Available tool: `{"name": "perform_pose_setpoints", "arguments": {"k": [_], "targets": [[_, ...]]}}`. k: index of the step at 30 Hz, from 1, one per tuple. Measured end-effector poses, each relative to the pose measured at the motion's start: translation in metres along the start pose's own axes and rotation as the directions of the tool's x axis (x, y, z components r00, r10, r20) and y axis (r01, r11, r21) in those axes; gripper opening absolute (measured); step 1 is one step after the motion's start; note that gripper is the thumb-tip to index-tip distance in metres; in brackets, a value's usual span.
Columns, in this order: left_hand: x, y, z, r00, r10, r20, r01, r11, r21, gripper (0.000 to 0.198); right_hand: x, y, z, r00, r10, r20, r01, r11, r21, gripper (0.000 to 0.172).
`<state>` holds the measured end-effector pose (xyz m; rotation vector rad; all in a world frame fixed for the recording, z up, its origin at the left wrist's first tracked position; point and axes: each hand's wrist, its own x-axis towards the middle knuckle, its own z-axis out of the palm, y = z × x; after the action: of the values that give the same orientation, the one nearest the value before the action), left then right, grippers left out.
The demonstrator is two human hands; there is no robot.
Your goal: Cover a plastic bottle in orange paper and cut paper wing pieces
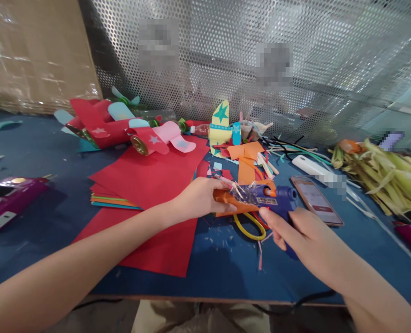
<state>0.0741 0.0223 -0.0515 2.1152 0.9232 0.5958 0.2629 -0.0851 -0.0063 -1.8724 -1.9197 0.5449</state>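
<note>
In my right hand [294,231] is a blue hot glue gun [284,198], my fingers wrapped round its grip. Its front end, with clear stringy wrapping and glue strands on it, points left towards my left hand [203,196]. The fingers of that hand are closed on an orange paper piece [224,211], whose full shape is partly hidden behind the fingers and the gun. Just below the gun, a yellow scissors handle [250,231] loops out over the blue table. Red paper sheets [160,173] lie under and beside my left forearm.
Red paper-wrapped bottle crafts [104,127] and a yellow piece with a green star [220,120] stand at the back. A phone [314,201], corn husks [372,171] and a white strip-like tool [311,169] lie right. A purple device [13,201] sits far left.
</note>
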Motion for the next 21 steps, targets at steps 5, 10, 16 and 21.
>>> {"name": "perform_pose_setpoints", "arguments": {"k": [5,10,16,21], "targets": [[0.0,-0.002,0.0,1.0,0.005,-0.005,-0.005,1.0,0.016,0.036,0.0,0.0,0.0,1.0,-0.001,0.022,0.001,1.0,-0.002,0.05],[0.001,-0.003,0.0,0.996,0.093,0.014,-0.092,0.993,-0.076,0.038,0.002,-0.013,0.006,0.997,-0.064,0.053,0.062,0.998,0.029,0.05],[-0.001,-0.001,0.0,0.999,0.037,0.009,-0.036,0.998,-0.056,0.038,0.001,-0.006,0.003,0.998,-0.04,0.038,0.039,0.999,0.027,0.052],[0.001,-0.006,0.002,0.999,0.048,-0.021,-0.048,0.998,-0.037,0.048,-0.006,0.015,-0.004,0.999,0.049,0.005,-0.049,0.999,-0.013,0.056]]}}
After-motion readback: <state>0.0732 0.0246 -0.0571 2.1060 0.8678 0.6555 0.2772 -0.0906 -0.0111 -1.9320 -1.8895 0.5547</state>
